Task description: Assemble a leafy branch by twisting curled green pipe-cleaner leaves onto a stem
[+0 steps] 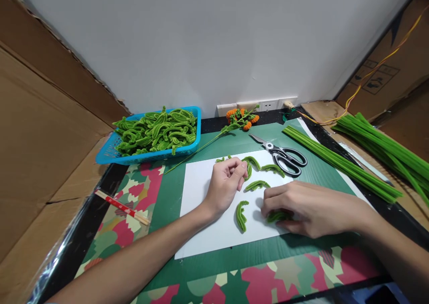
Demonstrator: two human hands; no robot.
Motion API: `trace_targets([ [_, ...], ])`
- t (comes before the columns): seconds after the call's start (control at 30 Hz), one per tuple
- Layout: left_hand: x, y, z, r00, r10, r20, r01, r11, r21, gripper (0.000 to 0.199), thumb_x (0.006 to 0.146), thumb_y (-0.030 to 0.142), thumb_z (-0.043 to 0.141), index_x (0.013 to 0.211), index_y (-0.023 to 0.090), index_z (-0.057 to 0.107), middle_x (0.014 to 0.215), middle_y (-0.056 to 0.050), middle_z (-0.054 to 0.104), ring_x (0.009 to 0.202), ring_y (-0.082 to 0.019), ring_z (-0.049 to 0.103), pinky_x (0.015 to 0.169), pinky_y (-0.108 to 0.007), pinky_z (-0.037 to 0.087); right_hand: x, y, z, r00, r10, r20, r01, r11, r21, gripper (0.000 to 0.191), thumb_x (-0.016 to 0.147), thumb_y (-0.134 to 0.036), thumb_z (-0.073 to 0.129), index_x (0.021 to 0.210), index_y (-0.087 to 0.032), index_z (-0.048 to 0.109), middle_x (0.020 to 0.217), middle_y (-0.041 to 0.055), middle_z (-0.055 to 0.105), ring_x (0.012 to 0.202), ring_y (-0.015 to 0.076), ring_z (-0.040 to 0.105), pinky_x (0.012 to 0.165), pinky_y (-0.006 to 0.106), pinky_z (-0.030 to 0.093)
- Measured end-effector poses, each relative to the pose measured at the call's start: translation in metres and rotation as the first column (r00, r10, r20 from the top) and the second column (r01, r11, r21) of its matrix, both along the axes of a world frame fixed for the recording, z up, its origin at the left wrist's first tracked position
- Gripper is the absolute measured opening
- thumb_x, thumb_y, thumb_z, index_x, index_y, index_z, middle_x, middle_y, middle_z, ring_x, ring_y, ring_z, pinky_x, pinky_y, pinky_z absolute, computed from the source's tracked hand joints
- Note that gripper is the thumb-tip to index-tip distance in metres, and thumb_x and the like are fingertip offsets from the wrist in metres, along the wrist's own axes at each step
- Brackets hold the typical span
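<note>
Several fuzzy green curved leaf pieces lie on a white sheet [201,232]. One piece [240,216] is near the front middle, another [257,185] lies between my hands, and a third [273,169] is by the scissors. My left hand [226,183] hovers over the sheet with its fingers curled together; whatever they pinch, if anything, is too small to tell. Palm down at the sheet's right side, my right hand [298,208] has its fingers around a green leaf piece [279,216], which is partly covered by them.
A blue basket [199,134] heaped with green pieces stands back left. Black-handled scissors [281,154], an orange flower stem [239,118] and green stems [342,163] lie behind. Wrapped chopsticks [122,207] are at left; more stems [385,145] at right.
</note>
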State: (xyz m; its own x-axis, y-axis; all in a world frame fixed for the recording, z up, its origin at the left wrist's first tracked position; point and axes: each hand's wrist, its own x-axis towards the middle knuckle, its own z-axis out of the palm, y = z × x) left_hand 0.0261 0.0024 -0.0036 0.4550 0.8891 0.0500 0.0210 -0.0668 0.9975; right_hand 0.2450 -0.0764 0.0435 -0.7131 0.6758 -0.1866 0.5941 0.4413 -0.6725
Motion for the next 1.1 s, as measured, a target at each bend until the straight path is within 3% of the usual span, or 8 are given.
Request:
trace_targets([
  [0.4, 0.002, 0.002, 0.002, 1.000, 0.003, -0.013, -0.003, 1.000, 0.023, 0.040, 0.103, 0.040, 0.063, 0.071, 0.018, 0.060, 0.046, 0.008, 0.048, 0.038, -0.005, 0.034, 0.041, -0.021, 0.023, -0.006, 0.001, -0.008, 0.994, -0.038, 0.107, 0.012, 0.970, 0.242, 0.030, 0.093, -0.012, 0.072, 0.119, -0.026, 0.073, 0.109, 0.0008, 0.074, 0.088, 0.0179, 0.070, 0.070, 0.029, 0.039],
  [0.5, 0.002, 0.003, 0.003, 1.000, 0.004, -0.018, -0.004, 0.999, 0.033, 0.039, 0.103, 0.038, 0.061, 0.070, 0.017, 0.061, 0.046, 0.007, 0.048, 0.038, -0.005, 0.034, 0.041, -0.021, 0.024, -0.003, 0.002, -0.008, 0.999, -0.013, 0.047, 0.001, 0.967, 0.254, 0.023, 0.095, -0.021, 0.077, 0.117, -0.025, 0.074, 0.109, 0.0012, 0.075, 0.087, 0.0169, 0.070, 0.069, 0.028, 0.042],
  [0.6, 0.003, 0.005, 0.004, 1.000, 0.001, -0.020, 0.000, 0.999, 0.037, 0.039, 0.103, 0.037, 0.060, 0.070, 0.018, 0.060, 0.047, 0.007, 0.048, 0.039, -0.005, 0.036, 0.041, -0.020, 0.026, 0.003, 0.005, -0.011, 0.989, -0.094, -0.111, 0.127, 0.931, 0.342, 0.014, 0.105, -0.032, 0.069, 0.112, -0.022, 0.075, 0.102, 0.0037, 0.075, 0.083, 0.0161, 0.069, 0.069, 0.028, 0.045],
  [0.7, 0.003, 0.007, 0.006, 1.000, 0.017, -0.018, -0.016, 0.999, 0.031, 0.039, 0.103, 0.038, 0.061, 0.069, 0.019, 0.059, 0.045, 0.007, 0.046, 0.037, -0.006, 0.037, 0.038, -0.020, 0.026, 0.015, 0.015, -0.015, 0.920, -0.299, -0.253, 0.388, 0.788, 0.479, 0.022, 0.110, -0.033, 0.060, 0.103, -0.020, 0.075, 0.091, 0.0053, 0.075, 0.080, 0.0170, 0.068, 0.072, 0.029, 0.047],
  [0.77, 0.002, 0.009, 0.007, 0.999, 0.021, -0.041, -0.020, 0.999, 0.035, 0.040, 0.104, 0.039, 0.060, 0.068, 0.019, 0.060, 0.045, 0.007, 0.046, 0.035, -0.006, 0.034, 0.037, -0.021, 0.024, 0.027, 0.027, -0.020, 0.840, -0.465, -0.280, 0.535, 0.622, 0.572, 0.028, 0.110, -0.033, 0.056, 0.093, -0.021, 0.074, 0.085, 0.0050, 0.073, 0.077, 0.0179, 0.066, 0.072, 0.030, 0.046],
  [0.87, -0.001, 0.013, 0.004, 0.999, 0.041, -0.035, -0.039, 0.998, 0.048, 0.042, 0.103, 0.041, 0.060, 0.067, 0.020, 0.061, 0.045, 0.007, 0.046, 0.035, -0.007, 0.034, 0.036, -0.021, 0.026, 0.054, 0.047, -0.027, 0.627, -0.746, -0.224, 0.679, 0.383, 0.626, 0.025, 0.107, -0.036, 0.058, 0.094, -0.024, 0.075, 0.092, 0.0055, 0.076, 0.089, 0.0218, 0.068, 0.078, 0.032, 0.046],
  [1.0, -0.002, 0.016, 0.000, 0.998, 0.054, -0.018, -0.053, 0.998, 0.043, 0.042, 0.103, 0.043, 0.061, 0.067, 0.021, 0.062, 0.045, 0.006, 0.046, 0.037, -0.008, 0.032, 0.037, -0.022, 0.026, 0.092, 0.063, -0.037, 0.483, -0.856, -0.186, 0.731, 0.278, 0.623, 0.020, 0.099, -0.029, 0.059, 0.094, -0.020, 0.076, 0.091, 0.0072, 0.077, 0.084, 0.0232, 0.069, 0.075, 0.032, 0.047],
  [1.1, -0.003, 0.016, -0.001, 0.995, 0.097, 0.014, -0.097, 0.995, 0.027, 0.040, 0.103, 0.042, 0.061, 0.069, 0.021, 0.063, 0.044, 0.006, 0.043, 0.039, -0.009, 0.031, 0.038, -0.025, 0.022, 0.107, 0.067, -0.045, 0.435, -0.889, -0.144, 0.757, 0.274, 0.593, 0.017, 0.094, -0.031, 0.063, 0.088, -0.020, 0.076, 0.081, 0.0056, 0.074, 0.076, 0.0226, 0.067, 0.067, 0.031, 0.044],
])
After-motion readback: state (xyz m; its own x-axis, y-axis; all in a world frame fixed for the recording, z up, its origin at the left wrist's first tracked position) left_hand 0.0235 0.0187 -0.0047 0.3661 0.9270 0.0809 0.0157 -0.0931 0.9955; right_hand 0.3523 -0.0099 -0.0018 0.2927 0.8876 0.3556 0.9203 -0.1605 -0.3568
